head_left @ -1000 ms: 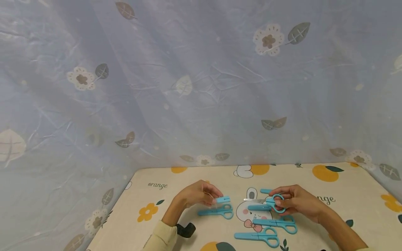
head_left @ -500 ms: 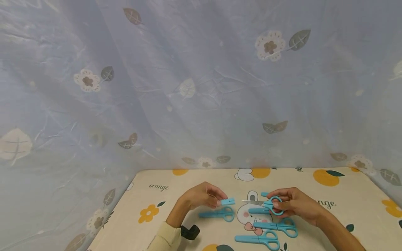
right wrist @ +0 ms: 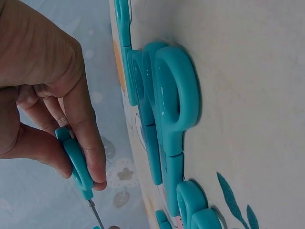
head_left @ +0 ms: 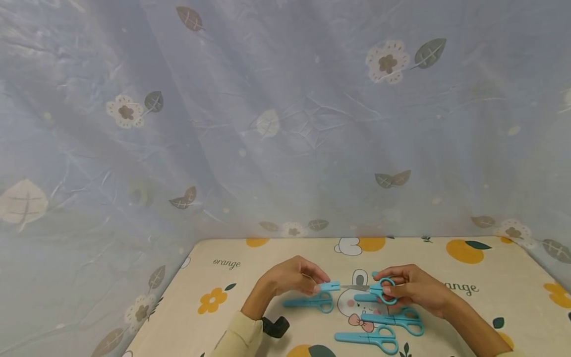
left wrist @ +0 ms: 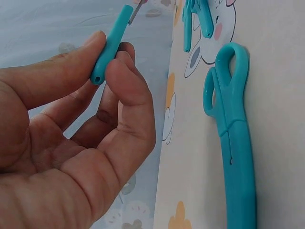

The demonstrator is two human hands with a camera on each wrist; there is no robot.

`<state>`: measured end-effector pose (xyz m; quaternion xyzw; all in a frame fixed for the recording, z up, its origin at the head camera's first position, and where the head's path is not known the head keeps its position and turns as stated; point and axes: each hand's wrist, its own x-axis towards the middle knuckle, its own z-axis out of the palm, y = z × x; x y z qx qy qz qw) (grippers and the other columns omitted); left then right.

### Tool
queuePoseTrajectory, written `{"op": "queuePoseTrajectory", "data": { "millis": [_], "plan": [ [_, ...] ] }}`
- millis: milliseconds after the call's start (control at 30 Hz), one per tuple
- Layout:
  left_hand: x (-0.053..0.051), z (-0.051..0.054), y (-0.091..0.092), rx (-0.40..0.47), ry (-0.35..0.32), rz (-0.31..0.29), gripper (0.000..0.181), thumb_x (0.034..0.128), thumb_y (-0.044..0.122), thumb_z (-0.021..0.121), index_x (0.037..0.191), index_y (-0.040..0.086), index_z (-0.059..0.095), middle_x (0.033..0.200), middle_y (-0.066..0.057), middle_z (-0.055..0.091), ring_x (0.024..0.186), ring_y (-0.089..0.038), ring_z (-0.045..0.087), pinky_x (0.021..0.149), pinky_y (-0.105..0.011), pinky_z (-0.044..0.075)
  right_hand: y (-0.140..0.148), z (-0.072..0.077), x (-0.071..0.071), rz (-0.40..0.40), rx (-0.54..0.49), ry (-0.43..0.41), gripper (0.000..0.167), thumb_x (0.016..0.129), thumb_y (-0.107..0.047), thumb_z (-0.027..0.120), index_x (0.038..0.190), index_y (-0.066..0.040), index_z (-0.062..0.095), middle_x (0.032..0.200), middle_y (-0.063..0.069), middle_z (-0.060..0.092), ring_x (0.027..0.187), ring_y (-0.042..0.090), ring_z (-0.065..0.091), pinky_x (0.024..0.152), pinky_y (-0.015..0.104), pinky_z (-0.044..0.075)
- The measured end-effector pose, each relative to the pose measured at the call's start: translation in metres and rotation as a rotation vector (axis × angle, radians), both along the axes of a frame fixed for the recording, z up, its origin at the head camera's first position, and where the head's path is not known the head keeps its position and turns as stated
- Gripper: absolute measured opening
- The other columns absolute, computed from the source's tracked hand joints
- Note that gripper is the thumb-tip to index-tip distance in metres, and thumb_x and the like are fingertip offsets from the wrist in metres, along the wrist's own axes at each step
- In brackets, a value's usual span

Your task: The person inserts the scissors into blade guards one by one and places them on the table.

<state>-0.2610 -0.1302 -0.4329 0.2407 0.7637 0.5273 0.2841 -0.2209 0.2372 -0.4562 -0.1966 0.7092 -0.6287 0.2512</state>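
Observation:
My left hand (head_left: 290, 276) pinches a blue scissors cover (head_left: 330, 286) between thumb and fingers, its open end facing right. In the left wrist view the cover (left wrist: 113, 45) points away from the palm. My right hand (head_left: 417, 288) grips small blue-handled scissors (head_left: 376, 288) by their loops, the bare metal blade (head_left: 357, 287) pointing left. The blade tip is at the cover's mouth; whether it is inside cannot be told. Below the left hand lie covered blue scissors (head_left: 305, 302). More covered scissors lie under and before the right hand, including a middle pair (head_left: 385, 318) and a front pair (head_left: 357, 337).
A cream tablecloth (head_left: 250, 277) printed with oranges and a rabbit covers the table. Behind it hangs a pale patterned curtain (head_left: 285, 173). A black wrist-worn device (head_left: 275, 327) sticks out by the left sleeve. Another blue piece (head_left: 374, 273) partly shows behind the right fingers.
My left hand has moved right with the cover, and my right hand slightly left with the scissors. The gap between cover and blade tip has closed. The scissors on the table stay put.

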Motion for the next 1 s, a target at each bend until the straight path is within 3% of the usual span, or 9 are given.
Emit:
{"op": "queuePoseTrajectory", "data": {
  "millis": [267,567,800,1000],
  "plan": [
    [0.0,0.002,0.007,-0.014,-0.008,-0.016,0.027,0.0948,-0.004,0.072,0.121,-0.003,0.078,0.097,0.0,0.075,0.085,-0.011,0.071,0.083,-0.027,0.064,-0.003,0.002,0.0,0.002,-0.005,0.008,0.049,0.109,-0.016,0.065,0.147,0.012,0.053,0.119,0.002,0.076,0.102,0.015,0.075,0.092,0.043,0.065],
    [0.002,-0.001,0.014,-0.028,-0.004,-0.002,0.023,0.0938,0.001,0.077,0.116,0.005,0.082,0.098,0.001,0.078,0.088,-0.011,0.073,0.085,-0.03,0.065,-0.01,0.002,0.001,-0.006,-0.005,-0.002,0.053,0.106,-0.015,0.068,0.147,0.015,0.051,0.112,0.003,0.074,0.101,0.016,0.075,0.09,0.047,0.065],
    [-0.001,0.003,0.006,-0.014,-0.01,-0.013,0.027,0.0934,-0.003,0.073,0.12,-0.004,0.078,0.094,0.001,0.074,0.083,-0.011,0.071,0.081,-0.028,0.064,-0.004,0.002,0.001,-0.019,-0.001,0.012,0.05,0.107,-0.015,0.066,0.146,0.013,0.053,0.114,0.003,0.075,0.1,0.016,0.075,0.09,0.047,0.066],
    [-0.004,0.004,0.0,-0.017,-0.016,0.015,0.027,0.0926,-0.005,0.072,0.119,-0.003,0.078,0.093,0.002,0.074,0.081,-0.011,0.07,0.075,-0.024,0.062,0.002,-0.001,-0.001,-0.016,-0.021,0.007,0.045,0.109,-0.014,0.064,0.146,0.01,0.056,0.115,0.004,0.077,0.1,0.02,0.078,0.089,0.047,0.066]
  ]
}}
